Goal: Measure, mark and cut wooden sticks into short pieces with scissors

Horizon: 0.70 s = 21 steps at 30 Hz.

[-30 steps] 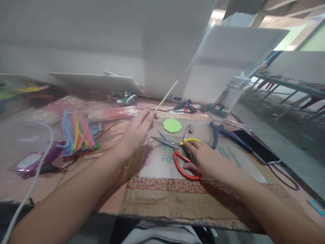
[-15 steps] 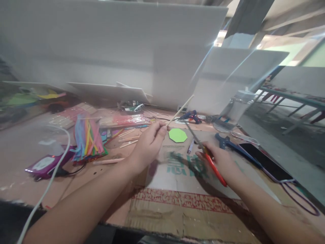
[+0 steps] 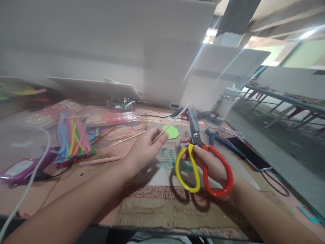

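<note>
Between the thumb and fingers of my left hand (image 3: 146, 145) is a thin wooden stick (image 3: 176, 117), tilted up to the right. My right hand (image 3: 208, 161) grips a pair of scissors (image 3: 195, 134) with one yellow and one red handle, blades pointing up and away. The stick's far end appears beside the blade tips; I cannot tell whether they touch. Behind my left fingertips a light green paper octagon (image 3: 172, 132) lies on the printed cardboard (image 3: 149, 213). A pen (image 3: 183, 139) is partly hidden by my right fingers.
Colourful pipe cleaners (image 3: 73, 139), a purple glue gun (image 3: 22, 166) and a white cable (image 3: 30, 183) are at left. Packs of sticks (image 3: 111, 118) lie behind. At right are a phone (image 3: 248, 154), a dark blue tool (image 3: 225, 142) and a clear bottle (image 3: 224, 103). White boards (image 3: 101, 44) stand at the back.
The scissors have turned in my right hand, so both handles now face me and the blades point up near the stick's end. My left hand keeps the stick. The view has shifted right.
</note>
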Motion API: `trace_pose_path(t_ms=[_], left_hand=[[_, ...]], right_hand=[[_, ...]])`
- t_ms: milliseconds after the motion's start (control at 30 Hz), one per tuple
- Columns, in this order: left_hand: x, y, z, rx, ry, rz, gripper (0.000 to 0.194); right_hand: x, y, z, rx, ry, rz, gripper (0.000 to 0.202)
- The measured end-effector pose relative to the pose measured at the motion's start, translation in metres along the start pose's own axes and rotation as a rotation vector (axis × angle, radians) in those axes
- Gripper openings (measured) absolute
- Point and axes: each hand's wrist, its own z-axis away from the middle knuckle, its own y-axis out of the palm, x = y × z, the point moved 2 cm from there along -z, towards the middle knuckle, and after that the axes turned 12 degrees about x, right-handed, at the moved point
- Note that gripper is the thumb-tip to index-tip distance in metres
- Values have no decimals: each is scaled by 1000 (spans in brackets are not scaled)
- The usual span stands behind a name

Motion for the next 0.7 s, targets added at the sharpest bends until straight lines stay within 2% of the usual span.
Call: trace_pose_path(t_ms=[100, 200, 300, 400, 500, 600, 700], left_hand=[[4, 14, 2, 125, -88, 111, 32], [8, 25, 5, 185, -137, 190, 37], [6, 29, 8, 214, -143, 277, 44], [0, 28, 6, 239, -90, 309, 55], [-3, 26, 3, 174, -55, 260, 47], [2, 26, 0, 94, -96, 130, 33], [9, 23, -1, 70, -132, 112, 35]], right_hand=[[1, 1, -3, -85, -134, 238, 31], [8, 0, -6, -172, -246, 662, 23], [15, 3, -5, -196, -182, 1132, 21], [18, 10, -2, -189, -67, 1463, 20], [14, 24, -2, -169, -73, 1680, 26], [8, 35, -5, -130, -116, 1819, 39], [9, 30, -6, 18, -192, 1662, 57]])
